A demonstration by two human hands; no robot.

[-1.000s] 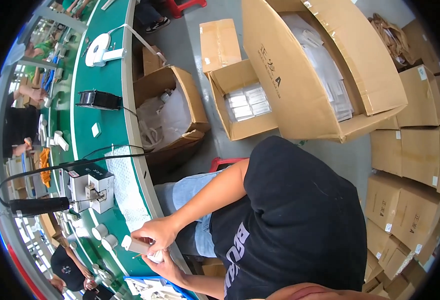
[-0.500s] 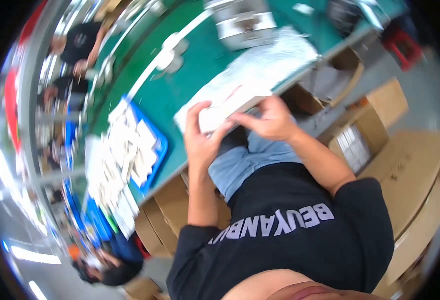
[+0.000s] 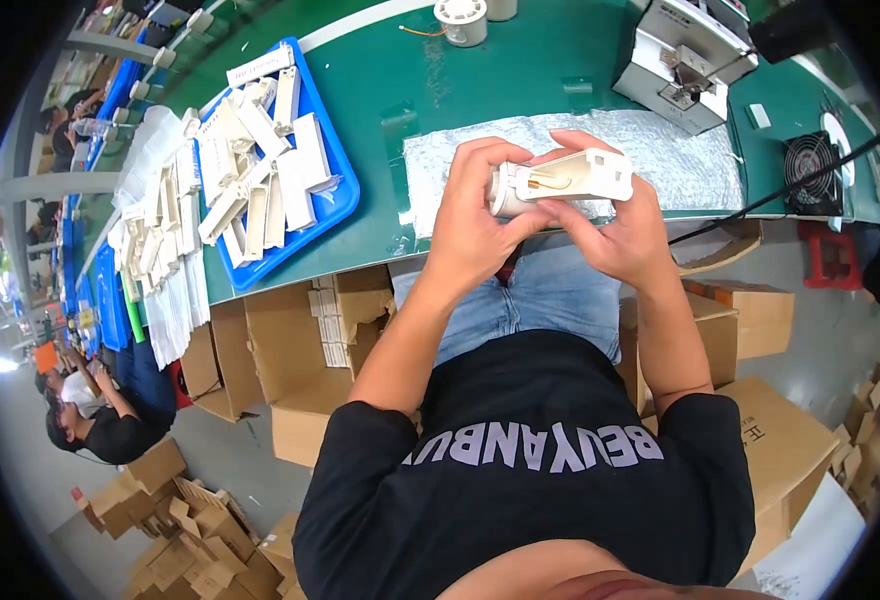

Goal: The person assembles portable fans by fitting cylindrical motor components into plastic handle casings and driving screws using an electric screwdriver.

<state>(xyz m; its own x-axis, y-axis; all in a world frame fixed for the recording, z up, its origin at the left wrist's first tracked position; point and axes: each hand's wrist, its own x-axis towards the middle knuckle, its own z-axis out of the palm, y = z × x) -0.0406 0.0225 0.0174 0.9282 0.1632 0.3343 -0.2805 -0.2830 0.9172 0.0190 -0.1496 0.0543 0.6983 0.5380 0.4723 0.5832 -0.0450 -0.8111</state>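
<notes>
A white plastic housing is held between both hands, just above the padded silvery sheet at the table's near edge. Its hollow side faces up, and a thin yellowish wire shows inside. My left hand is closed round the left end, where a rounded white part sits against the housing; whether the two are joined I cannot tell. My right hand grips the right end, thumb underneath and fingers behind, partly hidden by the housing.
Left, a blue tray holds several white housings; more lie beside it on plastic bags. A metal fixture stands at the back right, near a black fan. Small white fans stand at the back. Cardboard boxes sit below.
The whole view has swung, so the tray and fixture sit elsewhere in the picture. The housing has been turned, and its hollow side with the wire now shows. Both hands still hold it.
</notes>
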